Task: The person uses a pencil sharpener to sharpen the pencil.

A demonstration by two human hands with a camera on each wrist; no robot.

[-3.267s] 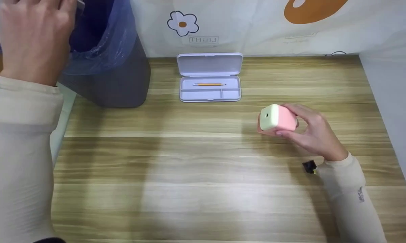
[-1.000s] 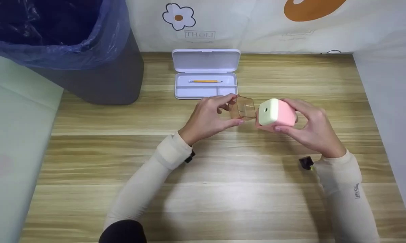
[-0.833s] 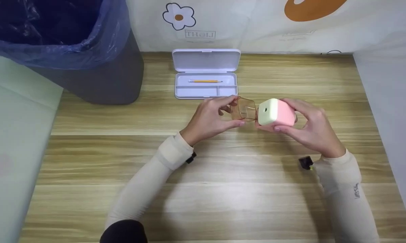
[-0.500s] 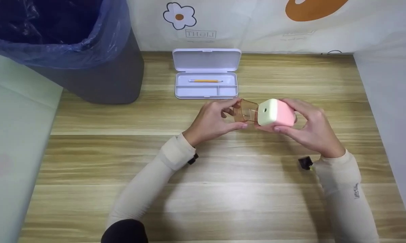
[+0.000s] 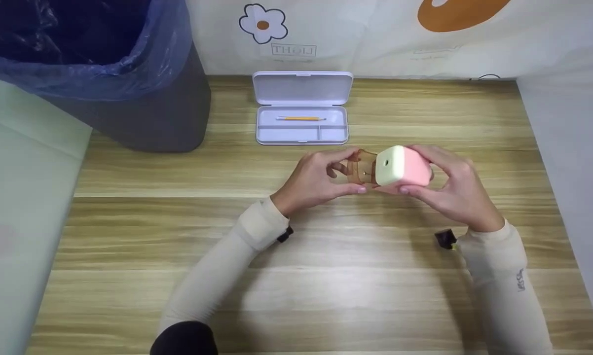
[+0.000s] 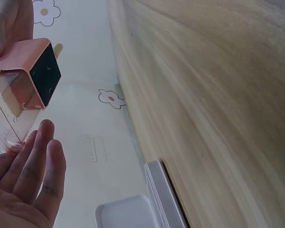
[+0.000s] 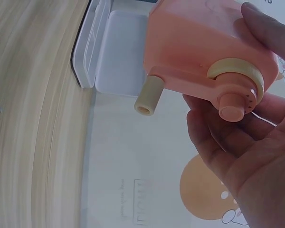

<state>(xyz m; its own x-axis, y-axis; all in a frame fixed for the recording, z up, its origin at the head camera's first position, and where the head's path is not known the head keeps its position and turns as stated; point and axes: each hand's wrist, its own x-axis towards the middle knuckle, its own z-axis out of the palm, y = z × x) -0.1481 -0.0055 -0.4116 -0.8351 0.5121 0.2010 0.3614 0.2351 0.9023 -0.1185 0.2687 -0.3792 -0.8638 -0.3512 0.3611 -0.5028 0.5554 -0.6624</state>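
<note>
My right hand (image 5: 457,190) grips a pink and cream crank pencil sharpener (image 5: 411,167) above the wooden table. Its cream face with the pencil hole is turned toward the left. In the right wrist view the crank handle (image 7: 194,89) with its cream knob shows on the other end. My left hand (image 5: 314,180) holds a clear orange shavings drawer (image 5: 359,170) between thumb and fingers. The drawer's right end meets the sharpener's left side, partly overlapped by the cream face. In the left wrist view the clear drawer (image 6: 9,130) reaches up to the sharpener's opening.
An open lilac pencil case (image 5: 286,135) with a yellow pencil (image 5: 301,118) lies behind the hands. A grey trash bin (image 5: 178,118) lined with a blue bag (image 5: 104,81) stands at the left. A patterned sheet (image 5: 351,39) covers the back.
My left hand has come from over the trash bin to the sharpener with the drawer. Over the last second it pushed the drawer rightward against the sharpener, while my right hand stayed nearly still.
</note>
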